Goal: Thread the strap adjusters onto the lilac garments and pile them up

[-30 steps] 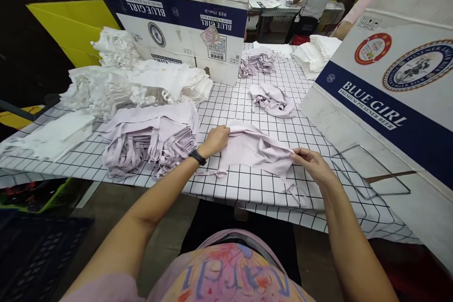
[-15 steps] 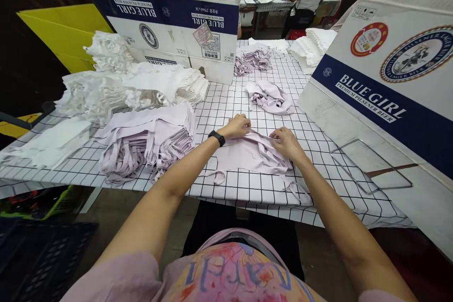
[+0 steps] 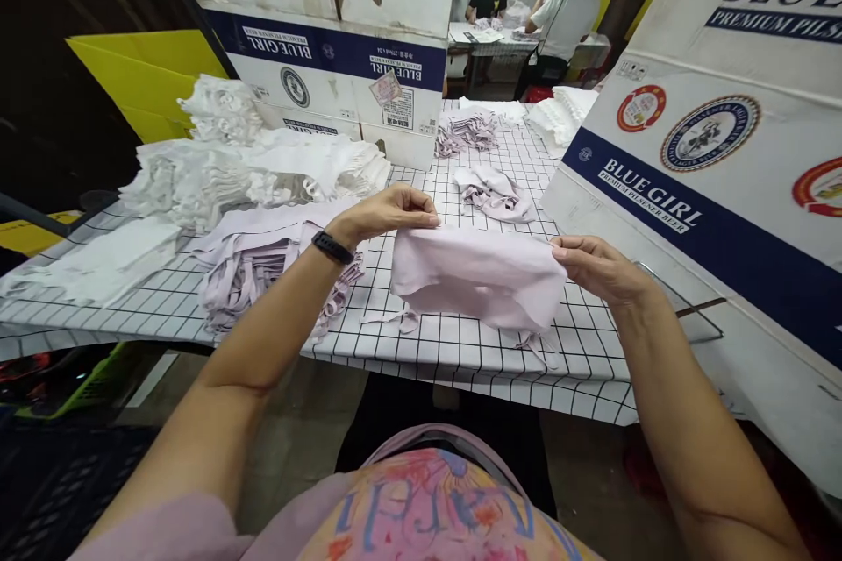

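A pale lilac fabric piece (image 3: 477, 276) with thin straps hangs stretched between my two hands, lifted just above the checked tablecloth (image 3: 460, 346). My left hand (image 3: 388, 210) pinches its upper left corner, fingers closed. At the upper right corner, my right hand (image 3: 595, 267) grips the cloth in the same way. The straps trail down onto the table. To the left lies a stack of lilac fabric pieces (image 3: 263, 267), close to my left forearm.
White fabric piles (image 3: 243, 162) fill the left of the table. A Blue Girl carton (image 3: 342, 44) stands behind, another carton (image 3: 710, 184) leans at right. More lilac pieces (image 3: 493, 191) lie further back. Two people sit at a far table (image 3: 490, 35). A dark crate (image 3: 59, 473) is on the floor.
Both hands gathered the lilac piece on the table, then raised it and pulled its top edge taut between them. The view tilted up slightly.
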A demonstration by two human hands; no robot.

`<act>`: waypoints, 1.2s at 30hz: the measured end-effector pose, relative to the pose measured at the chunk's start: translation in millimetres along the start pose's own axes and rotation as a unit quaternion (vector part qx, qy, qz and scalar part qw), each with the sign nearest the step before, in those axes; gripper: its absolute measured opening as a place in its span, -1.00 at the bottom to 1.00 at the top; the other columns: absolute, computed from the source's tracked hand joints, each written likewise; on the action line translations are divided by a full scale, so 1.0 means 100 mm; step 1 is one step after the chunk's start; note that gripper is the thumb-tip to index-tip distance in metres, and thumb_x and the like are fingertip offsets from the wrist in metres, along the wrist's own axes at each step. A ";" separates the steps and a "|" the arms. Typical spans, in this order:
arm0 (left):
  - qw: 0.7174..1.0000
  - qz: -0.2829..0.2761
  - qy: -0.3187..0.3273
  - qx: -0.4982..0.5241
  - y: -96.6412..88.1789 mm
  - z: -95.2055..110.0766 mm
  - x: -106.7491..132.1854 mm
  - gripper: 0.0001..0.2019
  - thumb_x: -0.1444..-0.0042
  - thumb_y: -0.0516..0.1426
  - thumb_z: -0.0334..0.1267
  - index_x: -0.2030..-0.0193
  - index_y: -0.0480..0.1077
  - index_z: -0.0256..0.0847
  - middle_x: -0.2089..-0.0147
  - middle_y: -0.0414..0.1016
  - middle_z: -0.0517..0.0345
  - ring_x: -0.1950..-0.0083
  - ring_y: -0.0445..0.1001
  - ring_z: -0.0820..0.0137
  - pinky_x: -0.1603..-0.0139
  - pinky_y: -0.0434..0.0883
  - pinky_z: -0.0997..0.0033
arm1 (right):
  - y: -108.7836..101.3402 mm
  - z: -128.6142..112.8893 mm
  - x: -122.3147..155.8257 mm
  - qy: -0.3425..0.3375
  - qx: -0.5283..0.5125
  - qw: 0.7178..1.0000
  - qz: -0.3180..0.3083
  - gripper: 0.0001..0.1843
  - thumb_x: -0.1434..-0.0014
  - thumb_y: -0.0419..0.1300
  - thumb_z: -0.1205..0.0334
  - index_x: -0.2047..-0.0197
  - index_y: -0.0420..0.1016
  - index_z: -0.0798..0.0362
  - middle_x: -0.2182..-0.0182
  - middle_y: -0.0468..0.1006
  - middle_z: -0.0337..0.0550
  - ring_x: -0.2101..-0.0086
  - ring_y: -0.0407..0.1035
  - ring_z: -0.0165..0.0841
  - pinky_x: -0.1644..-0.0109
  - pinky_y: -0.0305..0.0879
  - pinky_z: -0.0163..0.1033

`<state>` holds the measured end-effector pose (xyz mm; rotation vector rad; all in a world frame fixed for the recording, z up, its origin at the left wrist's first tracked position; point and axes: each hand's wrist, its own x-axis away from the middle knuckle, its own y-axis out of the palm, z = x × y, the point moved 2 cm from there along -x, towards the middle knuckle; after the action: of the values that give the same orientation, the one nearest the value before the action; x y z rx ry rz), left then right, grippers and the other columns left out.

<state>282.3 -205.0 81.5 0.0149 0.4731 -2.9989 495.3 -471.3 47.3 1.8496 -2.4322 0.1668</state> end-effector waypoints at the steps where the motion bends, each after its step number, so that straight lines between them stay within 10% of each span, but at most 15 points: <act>1: 1.000 -0.008 -0.004 0.004 0.03 0.04 0.04 -0.65 -0.01 0.42 -0.01 0.32 0.59 -0.30 0.35 0.54 0.10 0.38 0.44 0.50 0.43 0.32 0.54 | 0.04 -0.05 0.02 -0.005 -0.020 1.000 0.008 -0.59 -0.04 0.48 -0.11 0.42 0.52 0.05 0.52 0.37 -0.25 0.49 0.23 -0.43 0.41 0.19 -0.30; 7: 0.995 -0.090 -0.011 -0.029 0.16 0.14 0.15 -0.66 0.06 0.46 -0.03 0.36 0.64 -0.31 0.35 0.60 0.00 0.35 0.49 0.42 0.39 0.40 0.48 | 0.20 -0.32 0.14 -0.089 -0.086 0.991 0.054 -0.59 -0.01 0.49 -0.03 0.52 0.44 0.07 0.58 0.25 -0.27 0.54 0.15 -0.46 0.50 0.11 -0.32; 16: 0.993 -0.015 0.113 0.041 0.02 0.43 0.39 -0.62 -0.02 0.43 0.08 0.40 0.54 -0.22 0.13 0.57 -0.06 0.02 0.54 0.22 0.03 0.53 0.23 | -0.05 -0.30 0.47 -0.097 0.014 0.994 0.041 -0.51 -0.03 0.47 -0.14 0.54 0.45 0.09 0.62 0.25 -0.27 0.59 0.08 -0.49 0.52 -0.07 -0.32; 20: 0.992 0.017 0.107 0.071 0.03 0.43 0.42 -0.61 -0.02 0.42 0.09 0.39 0.50 -0.20 0.19 0.57 -0.01 0.15 0.56 0.30 0.18 0.51 0.34 | -0.07 -0.34 0.54 -0.084 0.031 0.996 0.029 -0.51 -0.06 0.45 -0.15 0.52 0.45 0.08 0.59 0.28 -0.26 0.56 0.10 -0.47 0.49 0.00 -0.32; 26: 0.997 0.000 0.051 -0.054 -0.02 0.53 0.49 -0.62 -0.03 0.41 0.06 0.35 0.55 -0.25 0.28 0.54 0.05 0.34 0.44 0.46 0.44 0.35 0.52 | -0.09 -0.56 0.70 -0.137 0.009 0.988 0.067 -0.55 -0.05 0.46 -0.12 0.50 0.43 0.04 0.39 0.43 -0.14 0.35 0.32 -0.32 0.32 0.26 -0.26; 36: 0.957 0.092 0.146 -0.233 -0.16 0.88 0.65 -0.74 -0.07 0.39 -0.05 0.25 0.62 -0.21 0.23 0.62 0.04 0.16 0.55 0.35 0.12 0.50 0.35 | -0.34 -0.75 0.95 -0.148 0.105 0.978 0.105 -0.56 -0.01 0.44 -0.19 0.57 0.51 -0.02 0.42 0.40 -0.06 0.28 0.33 -0.19 0.31 0.31 -0.17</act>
<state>216.8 -223.6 169.0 0.4406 1.1281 -2.6375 502.6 -560.9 135.0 1.8047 -2.9176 0.1795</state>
